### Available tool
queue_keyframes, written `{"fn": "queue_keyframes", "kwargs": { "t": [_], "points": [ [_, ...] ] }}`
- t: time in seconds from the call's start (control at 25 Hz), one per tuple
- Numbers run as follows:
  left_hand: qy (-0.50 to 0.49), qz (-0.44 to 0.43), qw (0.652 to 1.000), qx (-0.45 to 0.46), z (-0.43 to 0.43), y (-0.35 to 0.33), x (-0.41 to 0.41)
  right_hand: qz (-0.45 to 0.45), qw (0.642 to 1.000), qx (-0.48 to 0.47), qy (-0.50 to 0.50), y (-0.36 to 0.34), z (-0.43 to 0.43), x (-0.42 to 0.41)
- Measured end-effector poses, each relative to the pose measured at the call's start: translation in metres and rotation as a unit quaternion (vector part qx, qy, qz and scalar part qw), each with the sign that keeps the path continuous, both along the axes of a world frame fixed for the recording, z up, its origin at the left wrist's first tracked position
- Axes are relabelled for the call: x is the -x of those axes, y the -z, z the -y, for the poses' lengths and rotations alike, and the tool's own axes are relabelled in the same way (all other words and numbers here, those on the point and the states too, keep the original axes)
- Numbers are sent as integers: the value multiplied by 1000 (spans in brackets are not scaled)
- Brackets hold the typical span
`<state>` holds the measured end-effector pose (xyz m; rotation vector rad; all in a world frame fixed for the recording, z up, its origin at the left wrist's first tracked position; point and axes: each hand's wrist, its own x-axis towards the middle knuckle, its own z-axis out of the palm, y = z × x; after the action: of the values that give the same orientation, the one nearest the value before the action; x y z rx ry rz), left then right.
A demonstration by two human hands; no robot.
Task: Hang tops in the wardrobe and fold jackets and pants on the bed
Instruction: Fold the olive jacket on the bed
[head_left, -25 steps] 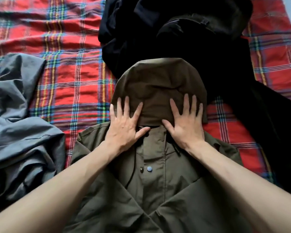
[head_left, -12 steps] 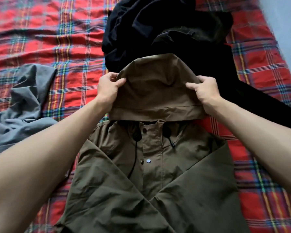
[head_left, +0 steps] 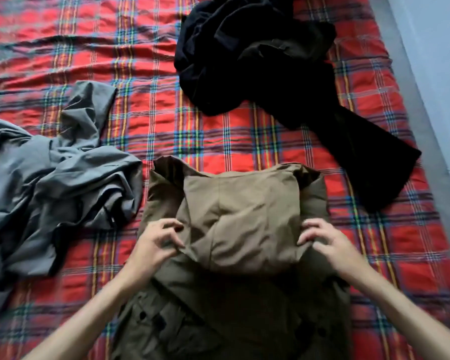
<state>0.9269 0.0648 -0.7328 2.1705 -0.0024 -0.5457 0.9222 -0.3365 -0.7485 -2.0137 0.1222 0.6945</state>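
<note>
An olive hooded jacket (head_left: 218, 313) lies front-up on the bed, sleeves crossed over its body. Its hood (head_left: 242, 219) is folded down over the collar and chest. My left hand (head_left: 155, 246) has curled fingers that pinch the hood's left edge. On the other side, my right hand (head_left: 327, 242) grips the hood's right edge the same way. Both forearms reach in from the bottom of the view.
A red plaid sheet (head_left: 244, 141) covers the bed. A crumpled grey garment (head_left: 50, 190) lies to the jacket's left, almost touching it. A heap of black clothing (head_left: 257, 61) lies beyond, one leg trailing right. The bed's right edge meets a grey surface (head_left: 439, 74).
The hood, which lay flat above the collar, has been lifted by its sides and folded down onto the jacket's chest. Both hands came toward me with it.
</note>
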Motion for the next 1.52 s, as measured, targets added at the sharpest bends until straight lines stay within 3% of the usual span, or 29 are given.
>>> {"fn": "queue_keyframes", "kwargs": {
  "t": [0.04, 0.12, 0.24, 0.4, 0.48, 0.52, 0.6, 0.64, 0.68, 0.72, 0.76, 0.8, 0.88, 0.92, 0.96, 1.04, 1.12, 1.24, 1.4, 1.52],
  "points": [
    [-8, -48, 998, -41, -5, 15, 31, -32, 999, 37, -5, 15, 1, 32],
    [-148, -122, 981, 11, 5, 38, 61, -62, 992, 66, 90, 42, -7, 66],
    [-391, -193, 891, 124, 38, 56, 40, -107, 947, 54, 300, 63, -38, 48],
    [-416, -128, 896, 86, 54, 62, 22, -87, 937, 100, 323, 65, -67, 36],
    [-481, -155, 846, 167, 49, 62, 28, -81, 935, 10, 345, 60, -68, 45],
    [-510, -205, 806, 222, 43, 61, 35, -103, 917, -80, 377, 59, -66, 54],
    [-543, -297, 744, 251, 27, 69, 47, -159, 809, -300, 480, 62, -57, 70],
    [-542, -320, 747, 215, 19, 77, 53, -179, 746, -371, 523, 63, -54, 79],
    [-507, -321, 788, 137, 14, 80, 59, -204, 710, -381, 556, 66, -52, 87],
    [-450, -291, 844, 30, 13, 81, 63, -227, 697, -366, 574, 68, -54, 91],
    [-380, -219, 894, -96, 15, 78, 66, -229, 714, -307, 586, 69, -56, 94],
    [-326, -141, 920, -167, 19, 74, 68, -210, 763, -209, 574, 68, -59, 95],
    [-246, -51, 949, -190, 28, 63, 71, -86, 879, 62, 465, 63, -63, 97],
    [-209, -38, 956, -202, 31, 61, 73, -8, 907, 152, 392, 59, -66, 98],
    [-176, -33, 957, -228, 31, 64, 75, 58, 918, 192, 341, 53, -71, 98],
    [-142, -19, 947, -287, 30, 68, 77, 98, 929, 235, 267, 51, -83, 98],
    [-141, 18, 945, -296, 30, 68, 80, 58, 933, 266, 236, 58, -88, 101],
    [-136, 81, 954, -254, 26, 67, 95, 22, 927, 243, 285, 64, -79, 103],
    [-130, 18, 974, -183, 14, 78, 116, 47, 932, 291, 209, 62, -81, 117],
    [-111, 1, 974, -196, 14, 82, 110, -14, 925, 312, 216, 63, -85, 117]
  ]
}}
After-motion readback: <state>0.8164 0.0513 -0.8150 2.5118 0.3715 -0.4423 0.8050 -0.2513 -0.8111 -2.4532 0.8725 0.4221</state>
